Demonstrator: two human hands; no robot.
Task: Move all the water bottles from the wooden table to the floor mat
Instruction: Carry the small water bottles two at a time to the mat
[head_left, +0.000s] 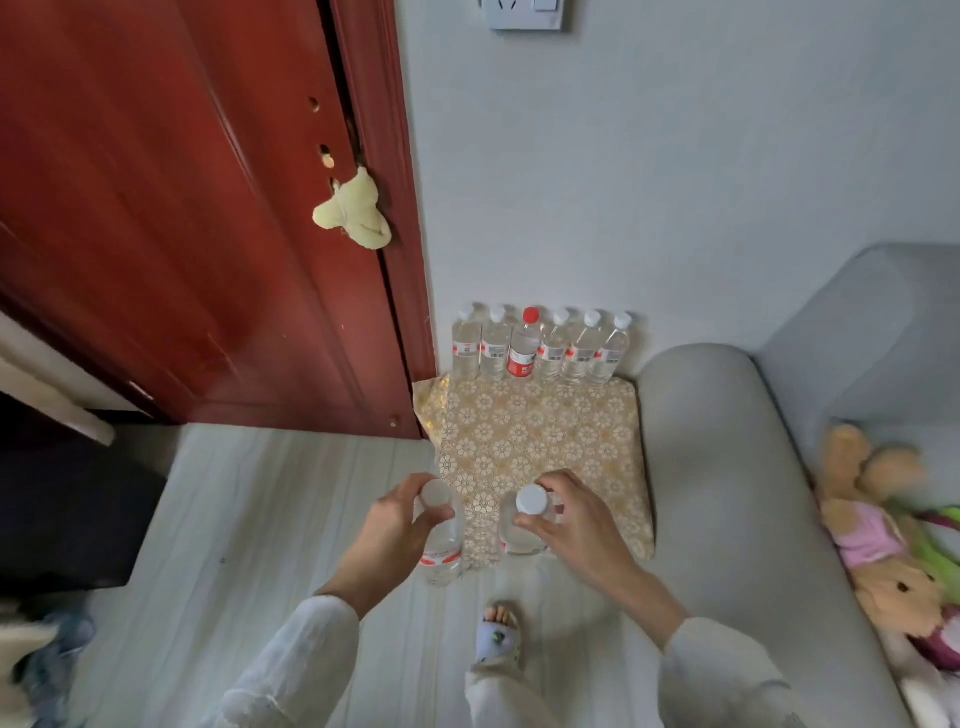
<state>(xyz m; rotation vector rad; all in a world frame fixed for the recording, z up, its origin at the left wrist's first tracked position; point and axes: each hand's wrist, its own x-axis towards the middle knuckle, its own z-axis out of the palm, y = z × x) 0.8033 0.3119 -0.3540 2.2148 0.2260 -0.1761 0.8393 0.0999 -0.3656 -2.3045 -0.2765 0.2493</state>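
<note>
Materials and finishes as observed.
Clear glossy plastic water bottles (540, 348) are noted on a gold-patterned woven cloth floor mat (540, 441); the red-brown wooden door (182, 234) is seen lacquered, glossy.

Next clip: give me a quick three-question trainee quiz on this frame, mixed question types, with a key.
1. How many bottles stand in the row against the wall at the far edge of the floor mat?
2. True or false: every bottle in that row has a white cap.
3. Which hand has a grip on a bottle? A) left hand only B) right hand only C) both

Key:
1. Six.
2. False: the red-capped bottle stands third from the left.
3. C: the left holds the left bottle, the right holds the right bottle, each near the cap.
</note>
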